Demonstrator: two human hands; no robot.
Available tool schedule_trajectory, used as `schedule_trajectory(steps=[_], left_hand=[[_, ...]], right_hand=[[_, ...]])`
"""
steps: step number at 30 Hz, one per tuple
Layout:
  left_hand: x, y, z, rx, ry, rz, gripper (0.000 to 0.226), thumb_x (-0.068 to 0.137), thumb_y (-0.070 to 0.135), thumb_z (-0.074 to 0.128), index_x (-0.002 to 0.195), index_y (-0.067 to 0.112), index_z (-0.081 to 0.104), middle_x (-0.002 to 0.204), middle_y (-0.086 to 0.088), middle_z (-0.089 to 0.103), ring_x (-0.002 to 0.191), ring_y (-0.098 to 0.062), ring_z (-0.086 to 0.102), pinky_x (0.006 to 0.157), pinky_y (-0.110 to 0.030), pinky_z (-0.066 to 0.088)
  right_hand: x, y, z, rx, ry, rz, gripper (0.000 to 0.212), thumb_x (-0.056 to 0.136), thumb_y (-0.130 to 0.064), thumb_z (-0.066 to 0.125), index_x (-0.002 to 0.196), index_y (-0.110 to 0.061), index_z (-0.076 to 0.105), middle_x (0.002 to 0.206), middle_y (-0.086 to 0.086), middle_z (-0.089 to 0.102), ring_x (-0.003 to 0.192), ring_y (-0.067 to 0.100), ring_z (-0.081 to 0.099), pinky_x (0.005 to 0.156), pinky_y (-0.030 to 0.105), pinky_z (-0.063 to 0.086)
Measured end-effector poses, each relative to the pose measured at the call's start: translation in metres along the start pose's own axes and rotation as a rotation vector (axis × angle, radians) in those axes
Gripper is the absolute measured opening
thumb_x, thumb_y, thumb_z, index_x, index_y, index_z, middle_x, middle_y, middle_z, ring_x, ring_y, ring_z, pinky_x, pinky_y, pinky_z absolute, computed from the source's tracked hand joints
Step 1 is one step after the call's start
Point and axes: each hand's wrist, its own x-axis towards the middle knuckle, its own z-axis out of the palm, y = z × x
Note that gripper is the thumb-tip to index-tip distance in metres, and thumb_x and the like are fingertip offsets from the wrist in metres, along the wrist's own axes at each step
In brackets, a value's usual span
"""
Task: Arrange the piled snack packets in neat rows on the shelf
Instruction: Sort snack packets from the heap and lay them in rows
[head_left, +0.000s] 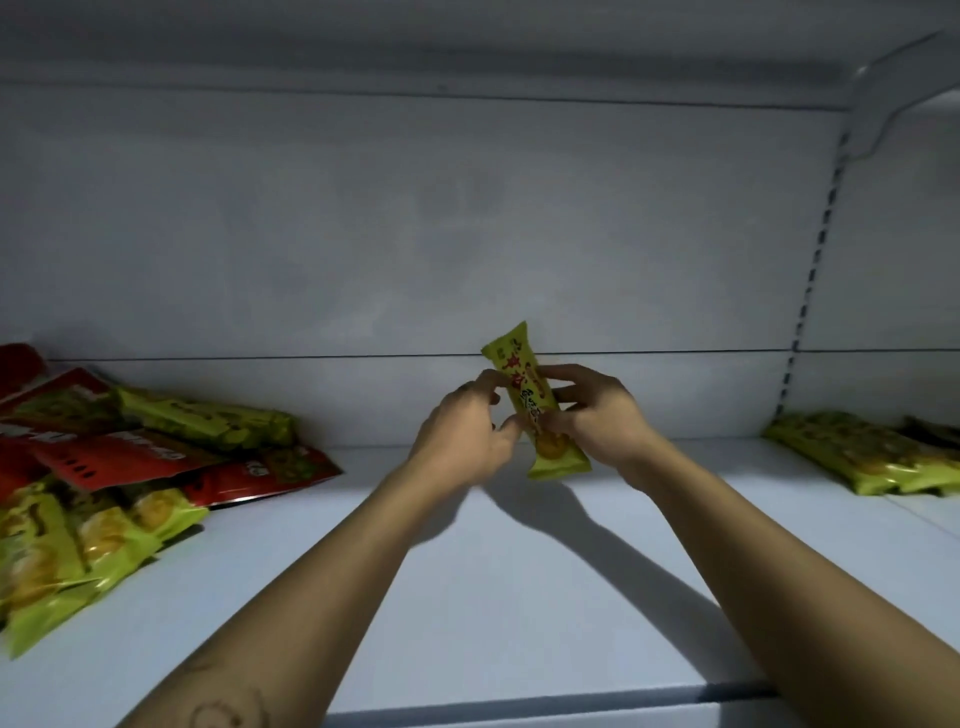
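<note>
A long green snack packet stands nearly upright above the middle of the white shelf, tilted slightly left at the top. My left hand pinches its left edge and my right hand grips its right side. A loose pile of green and red packets lies at the shelf's left end. Several green packets lie side by side at the right end.
The shelf's back wall rises behind my hands, and another shelf board hangs overhead. A slotted upright rail runs down the right side. The shelf's front edge shows at the bottom.
</note>
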Motion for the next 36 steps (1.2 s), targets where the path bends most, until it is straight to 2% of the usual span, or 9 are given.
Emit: schedule_trajectory(steps=[3, 7, 13, 16, 19, 25, 31, 33, 36], left_hand=[[0.012, 0.034, 0.035, -0.094, -0.095, 0.025, 0.044, 0.100, 0.033, 0.054, 0.142, 0.025, 0.045, 0.134, -0.006, 0.062, 0.116, -0.025, 0.061, 0.096, -0.035, 0.050], [0.025, 0.082, 0.081, -0.206, -0.204, 0.038, 0.047, 0.100, 0.034, 0.056, 0.143, 0.021, 0.042, 0.124, -0.005, 0.067, 0.110, -0.023, 0.064, 0.084, -0.028, 0.047], [0.046, 0.149, 0.144, -0.336, -0.410, 0.052, 0.051, 0.095, 0.037, 0.063, 0.139, 0.022, 0.042, 0.105, -0.003, 0.068, 0.097, -0.022, 0.068, 0.074, -0.035, 0.056], [0.055, 0.175, 0.173, -0.460, -0.447, -0.018, 0.039, 0.092, 0.021, 0.071, 0.121, 0.026, 0.045, 0.089, -0.001, 0.066, 0.077, -0.016, 0.067, 0.066, -0.031, 0.055], [0.062, 0.194, 0.198, -0.506, -0.467, -0.133, 0.029, 0.090, 0.007, 0.071, 0.094, 0.024, 0.048, 0.080, -0.007, 0.064, 0.060, -0.017, 0.060, 0.059, -0.031, 0.055], [0.075, 0.221, 0.241, -0.480, -0.481, -0.266, 0.034, 0.087, 0.009, 0.075, 0.075, 0.021, 0.046, 0.076, -0.011, 0.063, 0.057, -0.021, 0.057, 0.069, -0.039, 0.057], [0.081, 0.234, 0.266, -0.373, -0.484, -0.208, 0.022, 0.094, 0.026, 0.069, 0.080, 0.018, 0.054, 0.067, -0.003, 0.060, 0.053, -0.013, 0.057, 0.046, -0.020, 0.044], [0.081, 0.236, 0.265, -0.308, -0.474, -0.131, 0.018, 0.094, 0.027, 0.068, 0.086, 0.021, 0.052, 0.074, 0.006, 0.057, 0.073, -0.014, 0.058, 0.055, -0.018, 0.043], [0.080, 0.237, 0.264, -0.252, -0.449, -0.072, 0.022, 0.096, 0.025, 0.064, 0.116, 0.020, 0.055, 0.092, 0.007, 0.053, 0.091, -0.012, 0.051, 0.069, -0.016, 0.039]], right_hand=[[-0.008, 0.020, -0.043, -0.006, 0.068, 0.050, 0.049, 0.083, -0.001, 0.072, 0.124, -0.026, 0.062, 0.109, 0.003, 0.071, 0.090, 0.022, 0.071, 0.079, 0.039, 0.061], [-0.019, 0.045, -0.100, 0.090, 0.132, 0.137, 0.047, 0.084, 0.000, 0.073, 0.128, -0.015, 0.062, 0.104, 0.007, 0.074, 0.083, 0.019, 0.073, 0.068, 0.028, 0.056], [-0.028, 0.084, -0.184, -0.083, 0.228, 0.192, 0.040, 0.082, -0.010, 0.078, 0.121, -0.012, 0.066, 0.096, 0.004, 0.074, 0.081, 0.016, 0.073, 0.072, 0.029, 0.059], [-0.022, 0.102, -0.217, -0.192, 0.195, 0.228, 0.040, 0.082, -0.018, 0.079, 0.120, -0.012, 0.069, 0.099, 0.004, 0.074, 0.084, 0.016, 0.072, 0.074, 0.030, 0.059], [-0.015, 0.112, -0.243, -0.367, 0.080, 0.240, 0.025, 0.091, -0.023, 0.068, 0.114, -0.014, 0.072, 0.097, 0.002, 0.073, 0.079, 0.014, 0.065, 0.063, 0.023, 0.051], [0.014, 0.133, -0.293, -0.968, -0.024, 0.316, 0.036, 0.095, -0.035, 0.053, 0.127, -0.028, 0.064, 0.133, 0.005, 0.060, 0.117, 0.030, 0.056, 0.097, 0.036, 0.047], [0.006, 0.171, -0.307, -0.972, -0.070, 0.367, 0.046, 0.098, -0.053, 0.044, 0.139, -0.033, 0.052, 0.145, 0.006, 0.050, 0.133, 0.032, 0.044, 0.110, 0.050, 0.034], [0.002, 0.172, -0.311, -0.969, -0.077, 0.328, 0.046, 0.099, -0.053, 0.042, 0.140, -0.035, 0.050, 0.147, 0.005, 0.049, 0.135, 0.031, 0.042, 0.111, 0.052, 0.032], [0.001, 0.172, -0.312, -0.981, -0.097, 0.321, 0.047, 0.100, -0.051, 0.041, 0.143, -0.036, 0.046, 0.150, 0.004, 0.046, 0.138, 0.031, 0.039, 0.113, 0.055, 0.028]])
